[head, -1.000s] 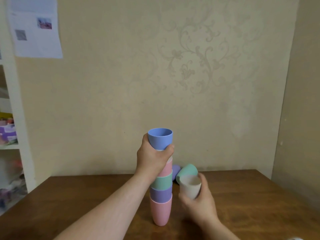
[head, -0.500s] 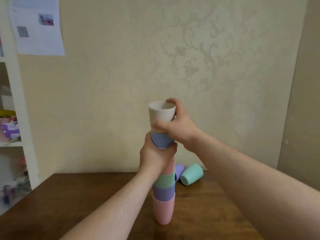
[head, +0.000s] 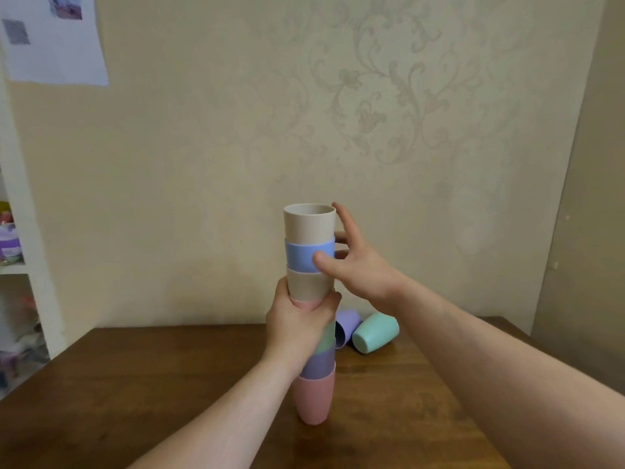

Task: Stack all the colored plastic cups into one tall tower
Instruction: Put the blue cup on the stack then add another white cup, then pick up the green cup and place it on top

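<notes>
A tower of nested cups stands on the wooden table (head: 169, 384), its base a pink cup (head: 314, 399). Above that come purple, green, pink, beige and blue cups, and a beige cup (head: 309, 223) sits on top. My left hand (head: 299, 324) is wrapped around the middle of the tower. Beside the top stands my right hand (head: 355, 262), fingers spread, the thumb touching the blue cup (head: 304, 258). Behind the tower a purple cup (head: 346, 326) and a mint cup (head: 375, 331) lie on their sides.
A patterned wall rises just behind the table. White shelves (head: 20, 265) with small items stand at the left. A paper sheet (head: 54, 38) hangs on the wall at upper left. The table's right edge lies under my right arm.
My right hand carried the beige cup up from the table, set it into the blue cup and has let go of it. The left hand slid a little lower on the tower.
</notes>
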The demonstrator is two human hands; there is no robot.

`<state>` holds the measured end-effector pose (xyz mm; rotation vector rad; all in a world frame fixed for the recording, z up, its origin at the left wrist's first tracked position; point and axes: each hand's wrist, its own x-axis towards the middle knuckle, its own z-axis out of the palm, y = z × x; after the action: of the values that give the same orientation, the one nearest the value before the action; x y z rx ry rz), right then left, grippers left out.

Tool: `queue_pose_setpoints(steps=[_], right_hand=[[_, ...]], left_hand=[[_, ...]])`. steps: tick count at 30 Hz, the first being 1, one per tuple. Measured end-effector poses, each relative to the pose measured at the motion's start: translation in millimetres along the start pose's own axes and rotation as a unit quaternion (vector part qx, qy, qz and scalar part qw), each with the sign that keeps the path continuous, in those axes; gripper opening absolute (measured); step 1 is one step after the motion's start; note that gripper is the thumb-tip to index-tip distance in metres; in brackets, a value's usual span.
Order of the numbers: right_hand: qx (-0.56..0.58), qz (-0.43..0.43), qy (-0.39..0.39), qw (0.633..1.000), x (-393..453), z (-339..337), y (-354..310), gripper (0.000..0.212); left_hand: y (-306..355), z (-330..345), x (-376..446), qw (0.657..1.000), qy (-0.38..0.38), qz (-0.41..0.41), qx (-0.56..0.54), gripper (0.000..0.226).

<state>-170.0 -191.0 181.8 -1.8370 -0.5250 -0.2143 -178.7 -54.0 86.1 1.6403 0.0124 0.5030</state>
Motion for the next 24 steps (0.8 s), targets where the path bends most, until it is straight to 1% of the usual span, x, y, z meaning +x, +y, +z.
queue_pose_setpoints(steps=[1, 2, 3, 4, 5, 7, 8, 10, 13, 15, 18, 22, 24], right_hand=[[0.003, 0.007, 0.021, 1.0, 0, -6, 10, 0.088], [0.008, 0.019, 0.061, 0.998, 0, -12, 22, 0.075], [-0.005, 0.039, 0.117, 0.992, 0, -20, 39, 0.065], [-0.056, 0.074, 0.175, 0.98, 2, -29, 61, 0.06], [-0.126, 0.125, 0.212, 0.961, 3, -37, 85, 0.061], [-0.23, 0.23, 0.223, 0.919, 1, -48, 128, 0.067], [-0.25, 0.273, 0.221, 0.902, 0, -52, 146, 0.071], [-0.243, 0.333, 0.225, 0.883, 1, -55, 173, 0.078], [-0.15, 0.401, 0.231, 0.874, 4, -51, 205, 0.091], [-0.102, 0.421, 0.223, 0.874, -2, -39, 226, 0.088], [-0.11, 0.417, 0.248, 0.867, -13, -25, 244, 0.076], [-0.049, 0.38, 0.298, 0.874, -13, -28, 241, 0.059], [-0.046, 0.349, 0.307, 0.884, -18, -35, 231, 0.045]], left_hand=[[-2, 0, 2, 1.0, 0.006, 0.001, -0.001, 0.046], [-3, 1, 4, 1.0, 0.013, 0.005, 0.002, 0.047], [-4, 3, 7, 1.0, 0.02, 0.01, 0.006, 0.05], [-4, 5, 11, 0.999, 0.027, 0.014, 0.009, 0.055], [-5, 8, 14, 0.999, 0.034, 0.016, 0.015, 0.059], [-7, 15, 22, 0.999, 0.04, 0.019, 0.024, 0.059], [-7, 18, 25, 0.999, 0.038, 0.02, 0.027, 0.056], [-9, 22, 32, 0.999, 0.03, 0.02, 0.033, 0.051], [-14, 25, 39, 0.999, 0.029, 0.022, 0.023, 0.05], [-16, 24, 41, 0.999, 0.03, 0.024, 0.019, 0.048], [-21, 23, 44, 0.999, 0.028, 0.027, 0.023, 0.048], [-23, 22, 44, 0.999, 0.031, 0.031, 0.028, 0.044], [-21, 20, 41, 0.999, 0.029, 0.031, 0.029, 0.044]])
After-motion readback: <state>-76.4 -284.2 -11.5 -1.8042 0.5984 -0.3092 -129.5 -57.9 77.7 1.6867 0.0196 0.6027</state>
